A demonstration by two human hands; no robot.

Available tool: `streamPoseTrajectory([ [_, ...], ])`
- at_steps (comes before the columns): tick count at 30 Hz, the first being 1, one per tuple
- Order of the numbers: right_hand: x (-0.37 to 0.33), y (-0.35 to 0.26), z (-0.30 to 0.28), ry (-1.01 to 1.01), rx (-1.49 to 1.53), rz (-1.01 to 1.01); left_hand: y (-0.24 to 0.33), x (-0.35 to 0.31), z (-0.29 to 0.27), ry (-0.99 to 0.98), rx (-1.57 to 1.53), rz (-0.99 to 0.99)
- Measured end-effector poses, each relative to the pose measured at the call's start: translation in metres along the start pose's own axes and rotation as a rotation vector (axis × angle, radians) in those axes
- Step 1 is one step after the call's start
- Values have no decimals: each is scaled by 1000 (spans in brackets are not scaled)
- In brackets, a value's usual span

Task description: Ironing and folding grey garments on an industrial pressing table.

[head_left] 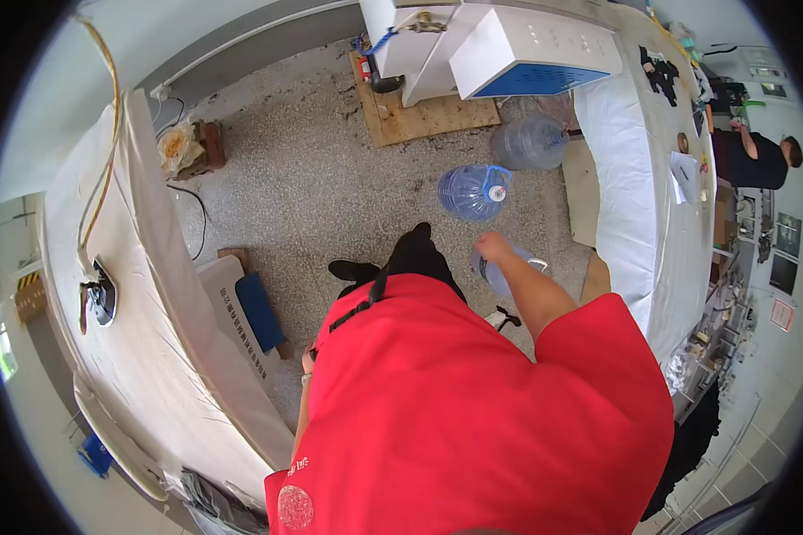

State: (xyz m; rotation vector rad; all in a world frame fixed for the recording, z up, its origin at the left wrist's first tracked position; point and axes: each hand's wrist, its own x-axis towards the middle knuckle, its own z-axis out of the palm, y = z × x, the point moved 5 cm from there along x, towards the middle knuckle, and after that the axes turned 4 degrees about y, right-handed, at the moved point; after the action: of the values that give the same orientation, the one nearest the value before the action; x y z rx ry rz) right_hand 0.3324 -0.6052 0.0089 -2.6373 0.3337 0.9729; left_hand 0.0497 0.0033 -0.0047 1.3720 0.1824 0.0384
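My right hand [492,247] reaches forward from a red short sleeve, its fingers curled in, and nothing shows in them. It overlaps the edge of a clear bluish plastic water jug [494,275], which my forearm partly covers; whether the two touch I cannot tell. Just beyond stands a blue-tinted water jug [469,193] with a white cap and a handle. A larger clear water jug [530,143] is behind that one. Low at my left side, my left hand [309,358] is mostly hidden by my body, so its fingers do not show.
A white-covered table [165,294] with an iron [103,294] runs along the left. On the right is another white-draped table [629,169]. A white and blue machine [535,58] stands ahead near a wooden board [428,120]. A person [758,160] is at the far right.
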Motion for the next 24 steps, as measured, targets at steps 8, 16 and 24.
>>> streamPoseTrajectory([
  [8, -45, -228, 115, -158, -97, -226, 33, -30, -118, 35, -317, 183],
  [16, -8, -440, 60, -185, -234, -408, 32, 27, -99, -43, -127, 26],
  [24, -35, -723, 71, -301, -428, -877, 82, 13, -151, 235, 280, -256],
])
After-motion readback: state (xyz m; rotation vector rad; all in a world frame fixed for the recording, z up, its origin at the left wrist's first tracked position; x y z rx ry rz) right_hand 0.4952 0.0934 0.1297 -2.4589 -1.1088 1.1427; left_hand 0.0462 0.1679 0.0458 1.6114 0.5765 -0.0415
